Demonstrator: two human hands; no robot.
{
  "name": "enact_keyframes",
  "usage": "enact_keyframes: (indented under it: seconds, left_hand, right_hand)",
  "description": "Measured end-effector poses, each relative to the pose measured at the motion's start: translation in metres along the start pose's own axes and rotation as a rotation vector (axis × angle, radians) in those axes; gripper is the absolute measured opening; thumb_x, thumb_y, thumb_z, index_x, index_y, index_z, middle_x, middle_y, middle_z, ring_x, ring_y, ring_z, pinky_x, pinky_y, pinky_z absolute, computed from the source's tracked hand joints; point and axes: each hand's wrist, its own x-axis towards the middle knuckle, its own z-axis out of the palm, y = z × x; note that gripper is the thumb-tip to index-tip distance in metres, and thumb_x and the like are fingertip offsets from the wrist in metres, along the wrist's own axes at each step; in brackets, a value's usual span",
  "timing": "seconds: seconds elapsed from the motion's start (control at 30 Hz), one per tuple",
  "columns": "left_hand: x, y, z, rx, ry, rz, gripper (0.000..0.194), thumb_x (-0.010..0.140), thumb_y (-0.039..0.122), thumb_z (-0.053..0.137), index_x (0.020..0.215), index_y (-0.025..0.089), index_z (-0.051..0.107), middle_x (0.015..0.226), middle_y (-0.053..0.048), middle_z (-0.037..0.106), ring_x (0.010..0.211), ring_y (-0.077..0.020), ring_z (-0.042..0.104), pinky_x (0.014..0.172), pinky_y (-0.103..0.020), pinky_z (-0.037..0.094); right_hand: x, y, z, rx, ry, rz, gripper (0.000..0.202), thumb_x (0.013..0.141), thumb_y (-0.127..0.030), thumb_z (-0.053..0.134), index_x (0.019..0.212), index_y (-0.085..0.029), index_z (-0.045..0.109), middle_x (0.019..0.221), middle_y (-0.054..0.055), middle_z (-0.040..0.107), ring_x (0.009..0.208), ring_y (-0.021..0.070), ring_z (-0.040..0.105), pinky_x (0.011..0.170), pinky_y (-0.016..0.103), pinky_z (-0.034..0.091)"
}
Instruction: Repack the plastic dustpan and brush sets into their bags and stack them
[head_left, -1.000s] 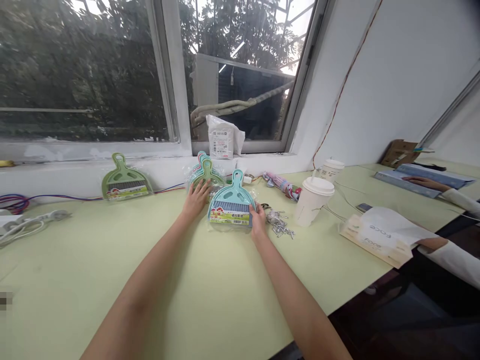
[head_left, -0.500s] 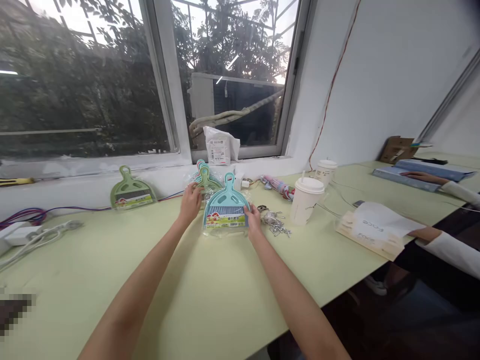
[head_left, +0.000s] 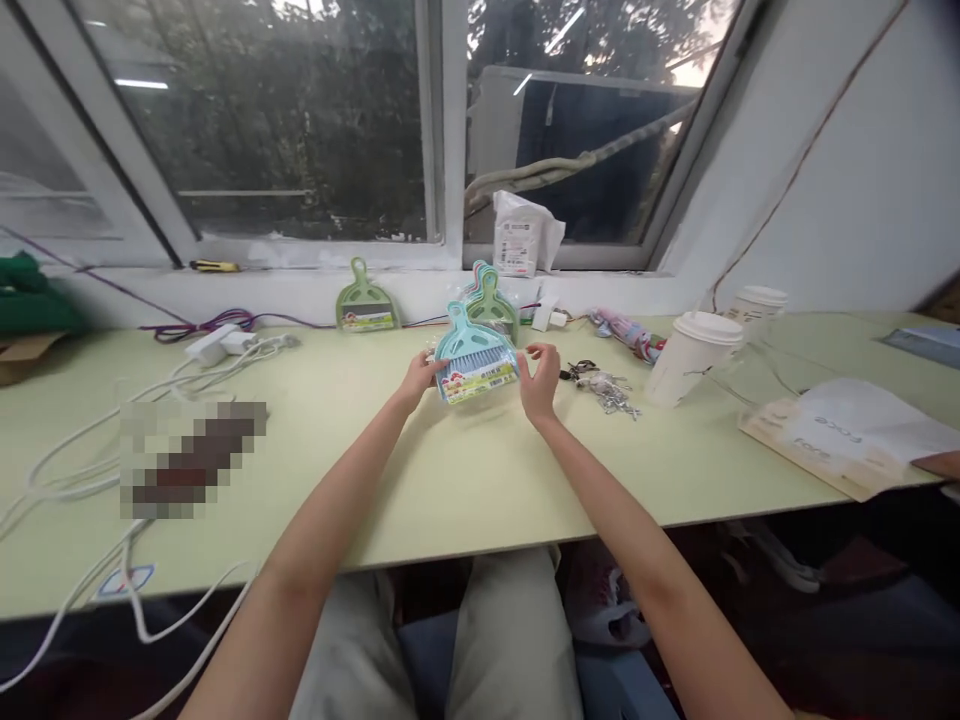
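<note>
A light blue dustpan and brush set [head_left: 474, 362] in clear wrapping, with a colourful label, is tilted above the table in front of me. My left hand [head_left: 420, 380] pinches its left edge. At its right edge is my right hand [head_left: 538, 380], thumb and fingers apart, close to the wrapping. Behind the blue set, a green dustpan set [head_left: 491, 302] and several others lean in a stack against the wall below the window. Further left, a single green dustpan set [head_left: 366, 300] leans against the same wall.
White cups [head_left: 690, 360] stand at the right, near keys [head_left: 611, 392] and a folded umbrella [head_left: 626, 335]. A paper bag [head_left: 847, 430] lies by another person's hand. White cables [head_left: 82, 430] and a blurred dark object [head_left: 199, 460] lie left. A white package [head_left: 523, 238] sits on the sill.
My left hand has left the green set behind and now holds the blue set's left edge. My right hand has opened beside it. The blue set has tilted, and the view has swung left and down.
</note>
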Motion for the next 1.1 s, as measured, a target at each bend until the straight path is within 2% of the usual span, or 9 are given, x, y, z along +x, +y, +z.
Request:
enact_keyframes:
  seconds: [0.13,0.2,0.33,0.43,0.57,0.67,0.73,0.87,1.1]
  left_hand:
    - [-0.014,-0.009,-0.033,-0.073,0.220,0.009,0.039,0.071,0.030,0.069,0.103,0.016,0.051,0.081,-0.001,0.065,0.066,-0.0123,0.063,0.069,-0.030,0.053]
    - [-0.021,-0.014,-0.043,-0.109,0.282,0.019,0.041,0.072,0.028,0.068,0.105,0.017,0.048,0.085,-0.002,0.065,0.067,-0.0119,0.063,0.069,-0.031,0.053]
    - [-0.033,-0.028,-0.054,-0.160,0.423,-0.028,0.038,0.075,0.023,0.066,0.107,0.018,0.045,0.088,-0.003,0.064,0.068,-0.0116,0.063,0.066,-0.027,0.053]
    - [-0.040,-0.036,-0.055,-0.175,0.451,-0.046,0.040,0.076,0.020,0.066,0.108,0.021,0.043,0.089,-0.001,0.064,0.067,-0.0114,0.062,0.066,-0.028,0.054]
    - [-0.050,-0.035,-0.048,-0.253,0.307,-0.003,0.047,0.073,0.022,0.071,0.110,0.021,0.042,0.098,-0.003,0.064,0.072,-0.0120,0.064,0.073,-0.032,0.055]
    - [-0.056,-0.032,-0.042,-0.232,0.109,-0.014,0.061,0.071,0.032,0.075,0.119,0.022,0.039,0.103,-0.007,0.065,0.075,-0.0150,0.066,0.075,-0.036,0.055]
    - [-0.058,-0.030,-0.039,-0.179,0.070,-0.062,0.063,0.077,0.045,0.068,0.126,0.024,0.035,0.104,-0.009,0.066,0.071,-0.0165,0.067,0.072,-0.036,0.055]
    - [-0.055,-0.030,-0.043,-0.053,0.195,-0.130,0.048,0.091,0.051,0.044,0.128,0.021,0.042,0.094,-0.009,0.067,0.062,-0.0160,0.066,0.065,-0.033,0.055]
    - [-0.048,-0.027,-0.060,-0.014,0.547,-0.087,0.030,0.092,0.029,0.044,0.107,0.013,0.064,0.085,-0.010,0.068,0.067,-0.0163,0.066,0.063,-0.030,0.055]
  right_hand:
    - [-0.024,-0.025,0.041,-0.048,-0.405,0.214,0.039,0.088,-0.046,0.047,0.080,-0.014,0.066,0.065,0.003,0.063,0.058,0.0117,0.054,0.072,0.029,0.045]
    - [-0.030,-0.028,0.061,-0.087,-0.487,0.294,0.038,0.085,-0.044,0.051,0.077,-0.011,0.068,0.058,0.002,0.061,0.053,0.0102,0.052,0.070,0.029,0.044]
    - [-0.035,-0.022,0.081,-0.179,-0.508,0.317,0.029,0.076,-0.039,0.066,0.063,-0.013,0.067,0.045,0.000,0.055,0.058,0.0132,0.055,0.073,0.028,0.045]
    - [-0.036,-0.015,0.083,-0.121,-0.542,0.437,0.024,0.075,-0.035,0.070,0.062,-0.015,0.066,0.043,-0.002,0.053,0.046,0.0100,0.050,0.056,0.022,0.045]
    - [-0.038,-0.007,0.077,0.211,-0.526,0.662,0.016,0.072,-0.022,0.075,0.066,-0.013,0.063,0.048,-0.003,0.056,0.039,0.0048,0.043,0.038,0.015,0.038]
    - [-0.040,-0.006,0.072,0.375,-0.453,0.735,0.014,0.069,-0.012,0.076,0.068,-0.014,0.063,0.056,-0.002,0.062,0.045,0.0049,0.052,0.045,0.013,0.047]
    - [-0.042,-0.008,0.067,0.415,-0.408,0.747,0.010,0.072,-0.010,0.073,0.072,-0.014,0.064,0.064,-0.001,0.067,0.053,0.0062,0.059,0.052,0.014,0.052]
    - [-0.046,-0.020,0.061,0.358,-0.410,0.778,0.004,0.077,-0.012,0.069,0.077,-0.014,0.066,0.069,0.002,0.071,0.062,0.0114,0.067,0.054,0.018,0.056]
    - [-0.045,-0.042,0.053,0.385,-0.476,0.719,0.007,0.076,-0.006,0.067,0.074,-0.012,0.065,0.065,0.003,0.071,0.059,0.0125,0.068,0.060,0.022,0.060]
